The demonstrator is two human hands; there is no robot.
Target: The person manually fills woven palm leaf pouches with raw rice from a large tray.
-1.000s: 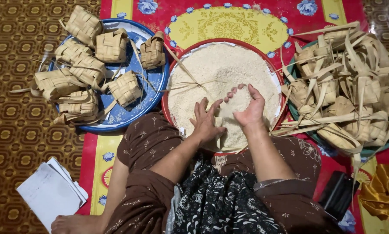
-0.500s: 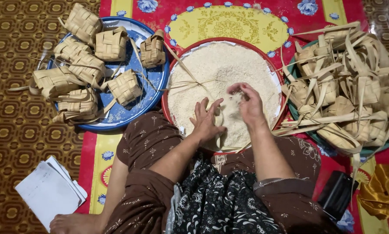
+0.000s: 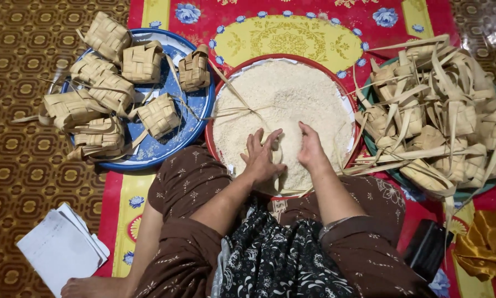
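Rice point(image 3: 292, 96) fills a round red-rimmed basin point(image 3: 292, 57) at the middle of the view, heaped nearly to the rim, and both hands rest on its near part, at about six o'clock of the basin. The left hand point(image 3: 261, 160) lies palm down with fingers spread loosely over a small woven leaf pouch point(image 3: 277, 153) half sunk in the grains; whether it grips the pouch I cannot tell. The right hand point(image 3: 312, 150) sits just beside it at three o'clock, fingers together and curved edge-on into the rice, closed on nothing that shows. Loose leaf strips point(image 3: 238, 110) trail over the rice toward ten o'clock.

Room is tight. At nine o'clock the basin's rim touches a blue plate point(image 3: 195, 118) stacked with finished woven pouches point(image 3: 142, 62), one of them leaning against the red rim. At three o'clock a green tray point(image 3: 394, 175) of empty leaf casings point(image 3: 441, 105) presses close, its strips hanging over the basin's edge. At six o'clock the person's knees meet the rim. Only twelve o'clock is open, onto a red and yellow mat point(image 3: 284, 36). White papers point(image 3: 60, 248) lie on the floor well apart at eight o'clock.
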